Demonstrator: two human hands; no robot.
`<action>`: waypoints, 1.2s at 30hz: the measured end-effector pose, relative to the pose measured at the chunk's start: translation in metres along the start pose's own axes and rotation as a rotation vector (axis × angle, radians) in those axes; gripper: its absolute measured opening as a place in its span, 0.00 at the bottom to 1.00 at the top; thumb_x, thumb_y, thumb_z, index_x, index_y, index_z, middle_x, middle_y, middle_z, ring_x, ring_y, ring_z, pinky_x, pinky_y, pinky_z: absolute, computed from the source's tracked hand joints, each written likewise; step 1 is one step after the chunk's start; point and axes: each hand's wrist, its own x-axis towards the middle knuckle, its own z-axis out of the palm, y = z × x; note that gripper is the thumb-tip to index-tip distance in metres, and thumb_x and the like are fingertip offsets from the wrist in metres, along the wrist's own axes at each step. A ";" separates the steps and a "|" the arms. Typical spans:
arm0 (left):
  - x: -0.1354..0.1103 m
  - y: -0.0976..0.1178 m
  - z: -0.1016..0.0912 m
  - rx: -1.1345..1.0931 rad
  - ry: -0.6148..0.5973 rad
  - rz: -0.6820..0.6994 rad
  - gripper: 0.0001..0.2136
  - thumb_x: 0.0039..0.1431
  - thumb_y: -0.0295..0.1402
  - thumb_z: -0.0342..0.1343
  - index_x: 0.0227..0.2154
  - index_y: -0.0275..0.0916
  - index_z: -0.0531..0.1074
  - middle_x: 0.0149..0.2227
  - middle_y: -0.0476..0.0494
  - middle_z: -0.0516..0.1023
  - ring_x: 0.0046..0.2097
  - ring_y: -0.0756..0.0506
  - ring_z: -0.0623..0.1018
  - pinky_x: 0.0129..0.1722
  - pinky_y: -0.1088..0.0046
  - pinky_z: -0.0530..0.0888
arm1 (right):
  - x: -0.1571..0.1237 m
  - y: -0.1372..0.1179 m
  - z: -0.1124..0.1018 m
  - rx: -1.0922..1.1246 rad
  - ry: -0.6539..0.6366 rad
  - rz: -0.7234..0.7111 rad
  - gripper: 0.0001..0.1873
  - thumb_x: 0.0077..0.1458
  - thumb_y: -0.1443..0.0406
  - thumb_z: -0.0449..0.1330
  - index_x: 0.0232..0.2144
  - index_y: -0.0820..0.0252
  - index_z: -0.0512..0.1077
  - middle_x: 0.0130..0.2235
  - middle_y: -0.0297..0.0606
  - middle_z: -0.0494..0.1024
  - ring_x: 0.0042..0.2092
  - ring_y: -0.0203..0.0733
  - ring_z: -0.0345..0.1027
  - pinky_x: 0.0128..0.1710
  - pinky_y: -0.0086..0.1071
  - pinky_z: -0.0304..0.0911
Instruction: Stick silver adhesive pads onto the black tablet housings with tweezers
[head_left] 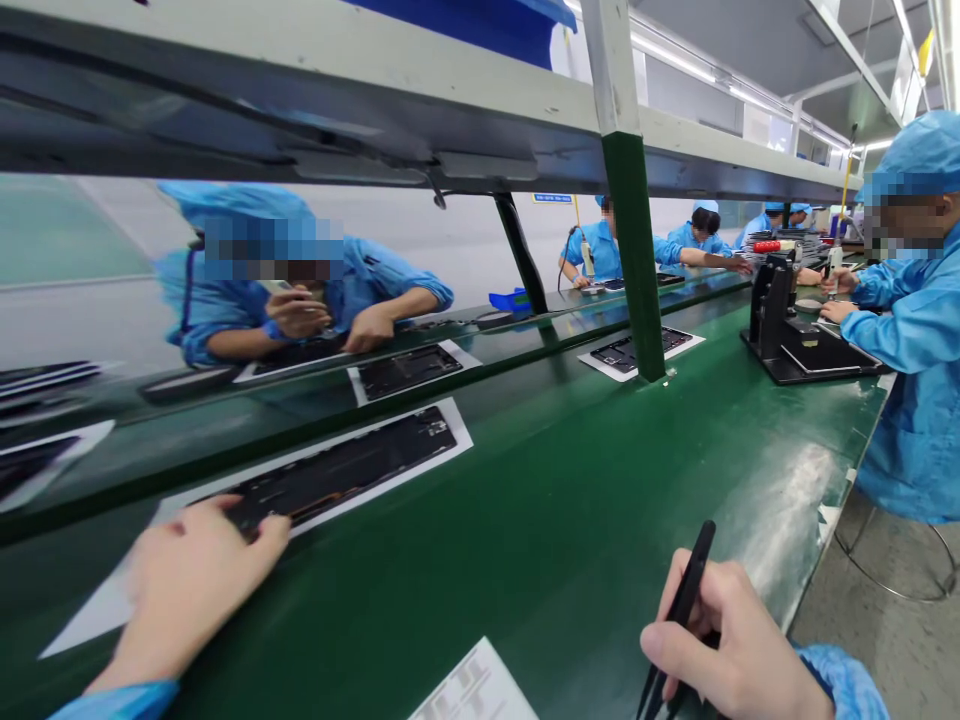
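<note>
My left hand (196,588) lies over the lower end of a dark phone frame with circuit parts (341,475), which sits on a white paper sheet (390,462). Whether the hand grips the frame, I cannot tell. My right hand (731,640) is shut on black tweezers (679,612), their tips hidden low at the bottom edge of the view. Below them, a printed white paper (476,688) lies on the green bench (570,520), close to that hand.
A long mirror (247,300) along the bench's far side reflects the workers and frames. A green post (634,250) stands on the bench. Beyond it are another frame on paper (637,352) and a black fixture (806,335). A co-worker in blue (919,340) sits right; others sit farther along.
</note>
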 end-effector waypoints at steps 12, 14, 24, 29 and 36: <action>-0.013 0.010 0.014 0.166 -0.026 0.140 0.17 0.69 0.36 0.56 0.56 0.35 0.67 0.53 0.37 0.73 0.51 0.39 0.77 0.49 0.56 0.78 | 0.040 -0.032 -0.020 -0.182 -0.535 0.225 0.29 0.46 0.39 0.58 0.20 0.58 0.62 0.19 0.32 0.71 0.16 0.30 0.62 0.14 0.23 0.56; -0.014 0.011 0.015 0.159 -0.021 0.158 0.17 0.69 0.36 0.56 0.56 0.35 0.67 0.53 0.37 0.73 0.51 0.39 0.77 0.49 0.56 0.77 | 0.077 -0.031 -0.021 -0.326 -0.448 0.126 0.22 0.58 0.49 0.57 0.22 0.59 0.63 0.19 0.30 0.71 0.17 0.30 0.64 0.15 0.23 0.56; -0.013 0.011 0.027 0.084 -0.090 0.337 0.14 0.67 0.35 0.58 0.52 0.35 0.70 0.51 0.39 0.74 0.51 0.40 0.77 0.50 0.56 0.77 | 0.227 -0.021 0.026 -0.830 -0.228 -0.257 0.14 0.67 0.58 0.57 0.38 0.65 0.73 0.33 0.34 0.77 0.32 0.34 0.72 0.35 0.33 0.72; -0.009 0.010 0.030 0.023 -0.174 0.410 0.11 0.67 0.32 0.59 0.49 0.35 0.72 0.49 0.40 0.76 0.48 0.41 0.78 0.49 0.57 0.78 | 0.241 -0.021 0.047 -1.066 -0.271 -0.367 0.16 0.66 0.57 0.58 0.45 0.64 0.73 0.42 0.39 0.78 0.41 0.40 0.75 0.43 0.40 0.73; -0.005 0.014 0.024 -0.010 -0.291 0.454 0.07 0.67 0.31 0.59 0.45 0.34 0.74 0.39 0.45 0.79 0.39 0.45 0.81 0.44 0.62 0.79 | 0.228 -0.022 0.054 -1.267 -0.368 -0.464 0.16 0.67 0.57 0.56 0.49 0.64 0.72 0.44 0.40 0.78 0.43 0.42 0.75 0.46 0.43 0.72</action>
